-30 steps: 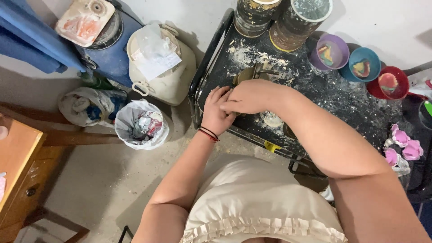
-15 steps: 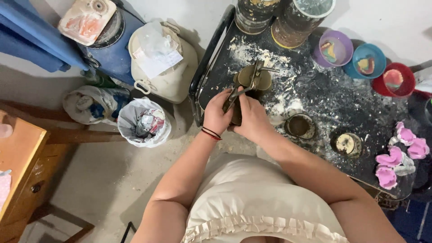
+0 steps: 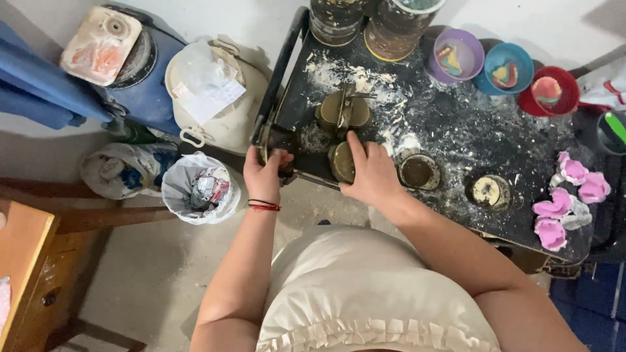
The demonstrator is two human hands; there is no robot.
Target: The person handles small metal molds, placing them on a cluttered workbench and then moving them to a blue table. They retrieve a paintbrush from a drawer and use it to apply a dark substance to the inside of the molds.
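Seen from above: a black metal worktable, its top rough and dusted with white powder and crumbs. At the table's near-left corner, the left hand, fingers curled tight around a dark metal lever handle at the table edge; a thin red and black cord bracelet at the wrist. Just right of it, near the table's front edge, the right hand, fingers pressed together and laid flat over a round, dull brass-coloured mould, thumb hidden below. Just behind that mould on the table, a second, hinged round mould with a metal clasp. Right of the hand along the front edge, two small dark round cups with pale filling. At the table's far-right end, soft pink flower-shaped pieces. Along the table's back edge, two grimy cylindrical tins and three plastic bowls, purple, blue and red. Left of the table on the concrete floor, a bin lined with a crinkled white bag and a cream lidded bucket.
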